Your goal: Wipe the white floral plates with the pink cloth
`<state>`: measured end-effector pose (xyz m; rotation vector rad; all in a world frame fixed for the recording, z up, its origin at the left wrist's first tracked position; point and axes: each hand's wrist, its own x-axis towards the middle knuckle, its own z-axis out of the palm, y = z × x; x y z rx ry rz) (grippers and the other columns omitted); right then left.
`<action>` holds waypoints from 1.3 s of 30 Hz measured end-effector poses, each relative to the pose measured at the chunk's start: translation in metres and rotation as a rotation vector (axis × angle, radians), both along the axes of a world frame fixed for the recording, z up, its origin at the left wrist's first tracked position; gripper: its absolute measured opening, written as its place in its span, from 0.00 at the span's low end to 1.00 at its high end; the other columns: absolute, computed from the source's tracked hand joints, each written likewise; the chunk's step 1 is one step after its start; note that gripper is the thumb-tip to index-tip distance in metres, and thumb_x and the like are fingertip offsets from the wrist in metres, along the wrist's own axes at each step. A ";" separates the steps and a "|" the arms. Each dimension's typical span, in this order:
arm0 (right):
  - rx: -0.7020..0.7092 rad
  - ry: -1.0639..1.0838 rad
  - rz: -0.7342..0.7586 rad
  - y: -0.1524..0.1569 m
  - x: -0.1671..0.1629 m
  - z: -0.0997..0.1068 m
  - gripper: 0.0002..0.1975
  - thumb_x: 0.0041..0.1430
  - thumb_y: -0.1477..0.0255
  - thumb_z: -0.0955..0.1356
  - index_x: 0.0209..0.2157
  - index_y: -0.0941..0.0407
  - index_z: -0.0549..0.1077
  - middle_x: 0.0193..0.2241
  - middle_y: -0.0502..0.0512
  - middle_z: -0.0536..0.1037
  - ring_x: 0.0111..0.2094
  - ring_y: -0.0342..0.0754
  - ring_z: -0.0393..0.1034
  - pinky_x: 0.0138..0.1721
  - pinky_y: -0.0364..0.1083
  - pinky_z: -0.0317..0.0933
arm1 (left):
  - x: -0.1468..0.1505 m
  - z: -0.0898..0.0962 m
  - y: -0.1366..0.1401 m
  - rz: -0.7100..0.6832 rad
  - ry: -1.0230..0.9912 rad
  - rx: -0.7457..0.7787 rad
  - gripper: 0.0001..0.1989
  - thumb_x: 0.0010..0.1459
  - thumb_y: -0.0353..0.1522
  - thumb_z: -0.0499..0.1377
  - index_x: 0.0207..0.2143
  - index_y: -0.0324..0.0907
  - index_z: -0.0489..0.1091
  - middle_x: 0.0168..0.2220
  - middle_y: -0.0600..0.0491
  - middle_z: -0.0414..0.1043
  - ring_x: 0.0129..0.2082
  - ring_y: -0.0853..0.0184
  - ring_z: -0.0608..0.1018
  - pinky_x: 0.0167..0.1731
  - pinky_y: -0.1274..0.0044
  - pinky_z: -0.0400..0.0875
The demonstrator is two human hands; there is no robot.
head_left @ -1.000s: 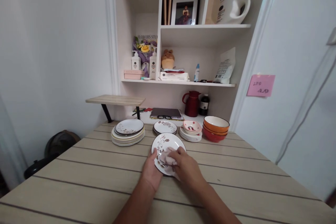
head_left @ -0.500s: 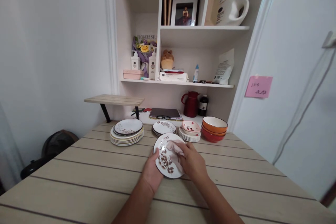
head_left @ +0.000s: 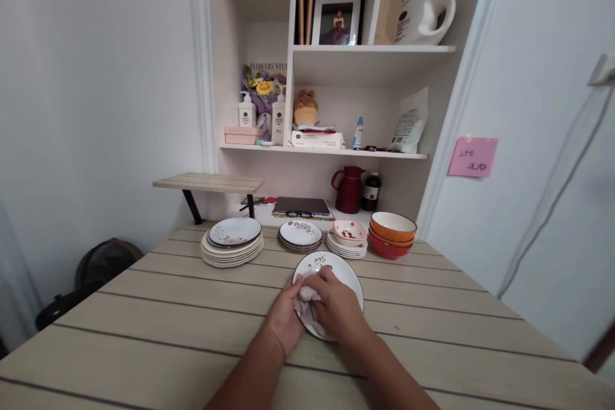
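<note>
A white plate (head_left: 343,275) with a dark rim and brown flower print is tilted up above the table. My left hand (head_left: 287,317) grips its left edge, thumb on the upper face. My right hand (head_left: 335,301) is closed on a crumpled pale cloth (head_left: 309,302), pressed against the left part of the plate near my left thumb. The right hand and cloth hide much of the print. Just behind are a stack of similar small plates (head_left: 300,234) and white dishes (head_left: 346,250) topped by a pink-and-white square bowl (head_left: 350,232).
Larger plates (head_left: 234,250) are stacked at the left, and orange and red bowls (head_left: 391,236) at the right. A small raised wooden shelf (head_left: 209,183) stands at the back left of the slatted table (head_left: 192,346). Behind are a laptop (head_left: 302,206), a red jug (head_left: 349,191) and a dark bottle (head_left: 371,192).
My right hand has moved the cloth left and down across the plate, closer to my left thumb. The plate has shifted right and slightly toward me.
</note>
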<state>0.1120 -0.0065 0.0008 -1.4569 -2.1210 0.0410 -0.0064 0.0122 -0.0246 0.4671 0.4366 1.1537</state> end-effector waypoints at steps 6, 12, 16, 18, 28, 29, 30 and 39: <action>0.066 0.097 -0.200 0.007 0.018 0.008 0.17 0.56 0.75 0.63 0.46 0.45 0.72 0.42 0.51 0.71 0.37 0.46 0.68 0.31 0.42 0.52 | 0.005 0.003 -0.004 -0.049 0.014 0.007 0.15 0.57 0.33 0.61 0.46 0.38 0.73 0.37 0.45 0.80 0.38 0.58 0.81 0.46 0.67 0.70; 0.034 0.087 -0.340 0.008 0.027 0.011 0.18 0.59 0.72 0.63 0.50 0.43 0.70 0.42 0.52 0.71 0.36 0.47 0.69 0.27 0.42 0.49 | -0.003 0.010 -0.003 0.044 -0.014 -0.006 0.18 0.58 0.34 0.59 0.50 0.38 0.70 0.40 0.44 0.79 0.43 0.57 0.80 0.49 0.65 0.68; 0.010 0.097 -0.272 0.003 0.017 0.008 0.19 0.58 0.74 0.62 0.50 0.43 0.70 0.43 0.52 0.70 0.35 0.45 0.69 0.28 0.42 0.51 | -0.008 0.008 0.003 0.046 -0.039 -0.043 0.18 0.60 0.36 0.56 0.50 0.36 0.70 0.41 0.42 0.79 0.42 0.57 0.79 0.48 0.65 0.69; 0.014 0.103 -0.209 0.001 0.009 0.005 0.20 0.57 0.75 0.62 0.50 0.43 0.70 0.43 0.51 0.70 0.35 0.45 0.69 0.30 0.42 0.53 | -0.007 0.005 0.005 0.052 -0.042 -0.031 0.17 0.59 0.35 0.58 0.49 0.37 0.70 0.41 0.43 0.79 0.41 0.57 0.80 0.47 0.66 0.70; 0.108 0.127 -0.251 0.007 0.020 0.008 0.20 0.55 0.76 0.64 0.49 0.45 0.71 0.43 0.52 0.70 0.36 0.46 0.68 0.30 0.42 0.54 | 0.006 0.002 -0.006 -0.050 -0.010 0.061 0.15 0.55 0.31 0.62 0.47 0.39 0.72 0.39 0.45 0.80 0.40 0.57 0.80 0.46 0.67 0.70; 0.111 0.122 -0.280 0.007 0.023 0.009 0.20 0.55 0.76 0.64 0.49 0.45 0.71 0.43 0.52 0.70 0.36 0.46 0.68 0.30 0.42 0.54 | 0.004 0.003 -0.006 -0.038 -0.022 0.066 0.17 0.56 0.31 0.61 0.48 0.40 0.71 0.40 0.45 0.79 0.41 0.57 0.80 0.47 0.66 0.69; 0.109 0.114 -0.305 0.007 0.025 0.011 0.20 0.55 0.76 0.64 0.49 0.45 0.71 0.43 0.52 0.70 0.36 0.46 0.68 0.29 0.42 0.52 | 0.002 0.005 -0.005 -0.018 -0.040 0.068 0.18 0.56 0.31 0.61 0.50 0.40 0.71 0.41 0.45 0.79 0.42 0.57 0.80 0.48 0.65 0.68; -0.006 0.025 -0.074 -0.005 0.003 0.007 0.20 0.50 0.78 0.64 0.44 0.46 0.73 0.41 0.50 0.72 0.35 0.45 0.68 0.31 0.42 0.51 | -0.011 0.009 0.004 0.012 -0.102 -0.015 0.20 0.60 0.36 0.58 0.53 0.36 0.68 0.44 0.43 0.78 0.44 0.56 0.79 0.48 0.66 0.69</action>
